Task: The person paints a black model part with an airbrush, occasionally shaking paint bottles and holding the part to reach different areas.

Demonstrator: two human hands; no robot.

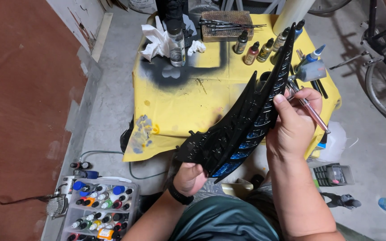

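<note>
Concrete garage floor, open paint-bottle case (98, 209) nearest, then a low table under a stained yellow cloth (193, 102). Left hand (188, 177) clamped on the base of the black wing piece (242, 116), held tilted over the lap; right hand (296, 119) wrapped around the airbrush (307, 105) at the upper edge. Probably best keeping the wing steady, with light passes along the blue panels, clear of the dropper bottles (258, 47) behind.

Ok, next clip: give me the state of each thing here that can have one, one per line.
Black wing piece: held up over the table, tilted, blue patches on its lower panels.
Left hand: gripping the wing's lower end.
Right hand: holding the airbrush, thumb against the wing's edge.
Airbrush: in the right hand.
Yellow table cover: stained with black overspray.
Paint bottle box: open, full of bottles.
</note>
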